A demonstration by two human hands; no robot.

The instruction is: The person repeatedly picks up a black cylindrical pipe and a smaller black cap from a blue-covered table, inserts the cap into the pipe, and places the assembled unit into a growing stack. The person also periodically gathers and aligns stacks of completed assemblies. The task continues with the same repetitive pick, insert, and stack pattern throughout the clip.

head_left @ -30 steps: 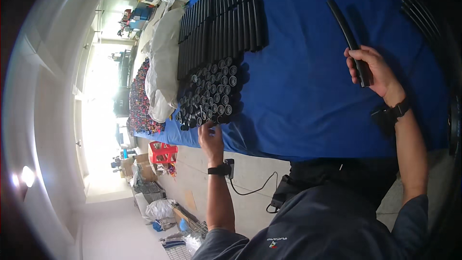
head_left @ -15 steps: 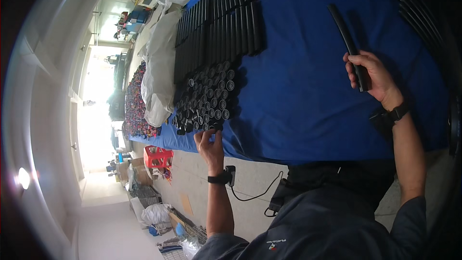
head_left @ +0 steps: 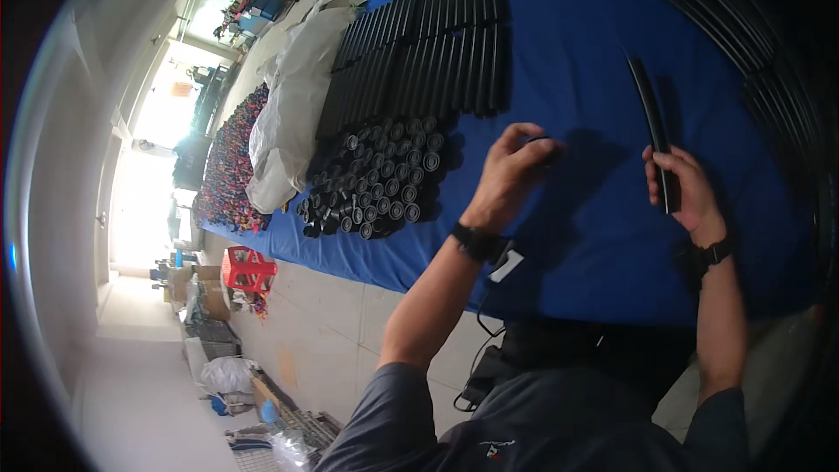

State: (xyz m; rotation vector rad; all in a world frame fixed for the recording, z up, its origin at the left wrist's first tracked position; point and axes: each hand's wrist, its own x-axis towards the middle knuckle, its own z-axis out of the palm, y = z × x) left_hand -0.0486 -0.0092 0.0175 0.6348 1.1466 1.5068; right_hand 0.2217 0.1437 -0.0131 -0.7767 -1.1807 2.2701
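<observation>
My right hand [head_left: 689, 190] is closed around the lower end of a black tube [head_left: 648, 109], which stands up slightly curved over the blue cloth. My left hand [head_left: 509, 173] pinches a small black cap [head_left: 544, 141], mostly covered by the fingers, left of the tube and apart from it. A cluster of round black caps [head_left: 389, 175] lies on the cloth to the left of that hand. Beyond them, black tubes [head_left: 472, 61] are laid side by side in two rows.
The blue cloth [head_left: 568, 44] covers the table. More black tubes [head_left: 725, 22] lie at the far right. A whitish plastic sheet [head_left: 293, 114] and a heap of small multicoloured pieces [head_left: 232, 166] lie at the left. On the floor stands a red stool [head_left: 248, 269].
My left hand has left the edge of the cap cluster and moved right toward the tube, carrying a black cap. The right hand and its tube appear slightly lower in view.
</observation>
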